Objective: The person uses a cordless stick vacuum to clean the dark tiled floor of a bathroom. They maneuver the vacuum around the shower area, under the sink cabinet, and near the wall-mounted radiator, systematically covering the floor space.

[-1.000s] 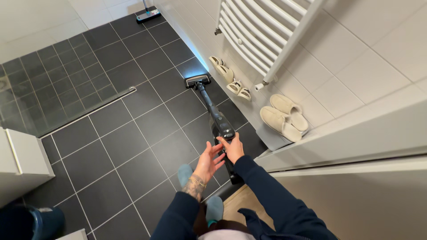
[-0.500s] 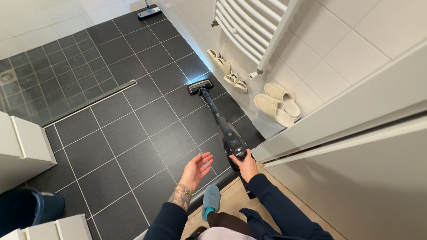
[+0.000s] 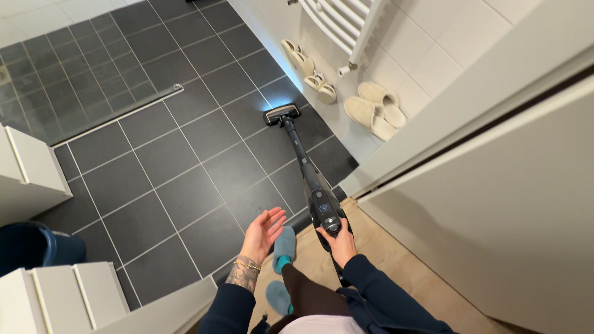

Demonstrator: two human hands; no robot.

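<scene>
My right hand [image 3: 340, 243] grips the handle of a black stick vacuum [image 3: 312, 187]. Its tube slants away over the dark tiled floor [image 3: 185, 154], and its lit head [image 3: 281, 114] rests on the tiles near the white wall. My left hand [image 3: 263, 231] hovers open to the left of the vacuum's body, palm up, holding nothing. A bracelet and a tattoo show at that wrist. My feet in teal socks [image 3: 284, 247] stand at the threshold where the tiles meet a wooden floor.
Two pairs of pale slippers [image 3: 370, 109] and two small pairs [image 3: 309, 71] lie along the wall under a white towel radiator [image 3: 343, 21]. A white door [image 3: 495, 185] stands on the right. White cabinets [image 3: 28, 173] and a blue bucket [image 3: 31, 247] are on the left.
I have stepped back towards the wooden floor, pulling the vacuum with me. Its head slid nearer over the tiles. My left hand came off the vacuum and hangs open.
</scene>
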